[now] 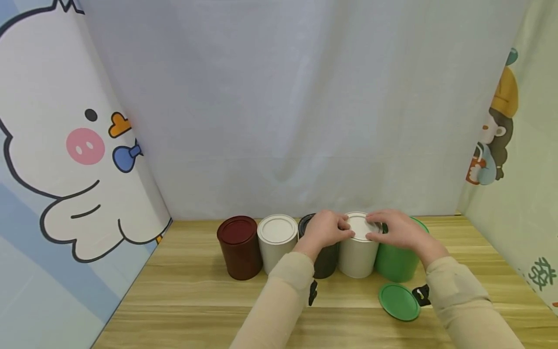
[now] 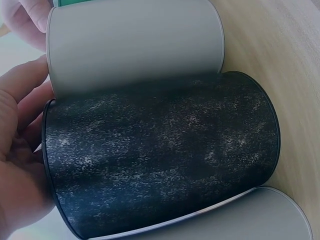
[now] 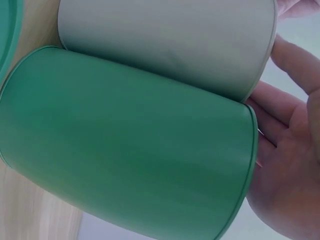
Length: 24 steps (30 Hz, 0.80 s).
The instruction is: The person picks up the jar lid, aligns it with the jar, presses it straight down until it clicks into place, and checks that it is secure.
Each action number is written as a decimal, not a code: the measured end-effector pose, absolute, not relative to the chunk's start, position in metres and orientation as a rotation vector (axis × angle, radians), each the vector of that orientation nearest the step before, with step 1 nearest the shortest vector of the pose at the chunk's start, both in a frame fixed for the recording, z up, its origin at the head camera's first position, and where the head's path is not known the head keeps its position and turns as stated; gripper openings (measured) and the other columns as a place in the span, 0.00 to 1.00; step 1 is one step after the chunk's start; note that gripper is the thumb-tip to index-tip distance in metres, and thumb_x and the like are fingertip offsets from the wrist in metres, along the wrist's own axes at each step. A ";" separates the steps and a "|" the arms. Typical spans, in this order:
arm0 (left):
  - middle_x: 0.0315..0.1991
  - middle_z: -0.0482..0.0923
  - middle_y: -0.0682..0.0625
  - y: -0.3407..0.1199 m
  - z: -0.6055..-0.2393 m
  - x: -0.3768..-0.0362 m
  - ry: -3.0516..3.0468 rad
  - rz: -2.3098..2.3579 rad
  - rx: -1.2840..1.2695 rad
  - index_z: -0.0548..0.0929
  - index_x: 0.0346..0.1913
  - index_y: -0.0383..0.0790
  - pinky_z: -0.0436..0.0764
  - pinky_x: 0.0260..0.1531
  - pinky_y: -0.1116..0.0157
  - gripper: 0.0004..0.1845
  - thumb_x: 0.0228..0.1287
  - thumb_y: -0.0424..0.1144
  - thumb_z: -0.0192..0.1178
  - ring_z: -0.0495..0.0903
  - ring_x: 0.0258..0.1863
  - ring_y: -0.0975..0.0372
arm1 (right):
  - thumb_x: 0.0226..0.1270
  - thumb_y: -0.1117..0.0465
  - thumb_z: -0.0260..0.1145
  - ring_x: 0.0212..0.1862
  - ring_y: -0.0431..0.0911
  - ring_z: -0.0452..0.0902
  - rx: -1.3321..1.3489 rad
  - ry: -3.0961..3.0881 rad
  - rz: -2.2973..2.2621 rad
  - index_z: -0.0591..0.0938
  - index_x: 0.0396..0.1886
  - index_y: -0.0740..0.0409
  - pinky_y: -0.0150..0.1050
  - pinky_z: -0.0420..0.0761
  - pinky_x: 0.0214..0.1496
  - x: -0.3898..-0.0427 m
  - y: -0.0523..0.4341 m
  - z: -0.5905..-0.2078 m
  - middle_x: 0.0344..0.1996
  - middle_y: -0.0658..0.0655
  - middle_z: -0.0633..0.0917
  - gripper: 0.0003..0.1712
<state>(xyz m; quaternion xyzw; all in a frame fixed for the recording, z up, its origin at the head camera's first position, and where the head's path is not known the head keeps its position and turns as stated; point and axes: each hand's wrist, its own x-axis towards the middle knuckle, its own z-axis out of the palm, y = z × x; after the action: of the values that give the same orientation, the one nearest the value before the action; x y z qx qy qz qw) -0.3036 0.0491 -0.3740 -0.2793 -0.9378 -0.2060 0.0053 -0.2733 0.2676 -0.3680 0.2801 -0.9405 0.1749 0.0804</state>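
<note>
My two hands meet over a white can (image 1: 358, 259) with its white lid (image 1: 359, 227) in the head view. From the left, my left hand (image 1: 323, 229) touches the lid's edge with thumb and fingertips. My right hand (image 1: 398, 230) reaches in from the right, thumb and forefinger apart on the other edge. Beneath my left hand stands a black can (image 2: 165, 155). A green can (image 3: 130, 140) is under my right hand; its top is mostly hidden. On the table in front lies a loose green lid (image 1: 399, 302).
A dark red can (image 1: 241, 252) and another white can (image 1: 275, 245), both lidded, stand left in the row. Behind the cans hangs a pale curtain (image 1: 279, 121). The wooden table (image 1: 187, 295) extends in front. Black wrist pieces (image 1: 422, 294) show below the sleeves.
</note>
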 end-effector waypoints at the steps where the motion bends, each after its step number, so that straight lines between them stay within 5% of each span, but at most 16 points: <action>1: 0.60 0.79 0.59 0.049 -0.374 -0.304 -2.940 -0.650 -0.874 0.91 0.48 0.51 0.78 0.49 0.71 0.13 0.66 0.50 0.66 0.78 0.57 0.64 | 0.64 0.55 0.71 0.59 0.66 0.74 0.837 -2.816 0.522 0.82 0.55 0.71 0.60 0.73 0.59 -0.273 0.267 -0.368 0.55 0.68 0.81 0.26; 24: 0.62 0.77 0.57 0.049 -0.378 -0.298 -2.867 -0.538 -0.928 0.90 0.49 0.52 0.78 0.50 0.70 0.12 0.69 0.49 0.63 0.77 0.60 0.63 | 0.67 0.53 0.70 0.61 0.68 0.71 0.756 -2.770 0.623 0.79 0.60 0.70 0.63 0.71 0.60 -0.269 0.271 -0.382 0.58 0.70 0.79 0.30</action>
<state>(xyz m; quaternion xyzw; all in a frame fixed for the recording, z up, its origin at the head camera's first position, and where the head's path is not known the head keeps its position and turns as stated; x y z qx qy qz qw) -0.2976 0.0488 -0.3776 -0.3028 -0.9358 -0.1758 0.0403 -0.2691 0.2706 -0.3819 0.2560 -0.9378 0.2110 0.1017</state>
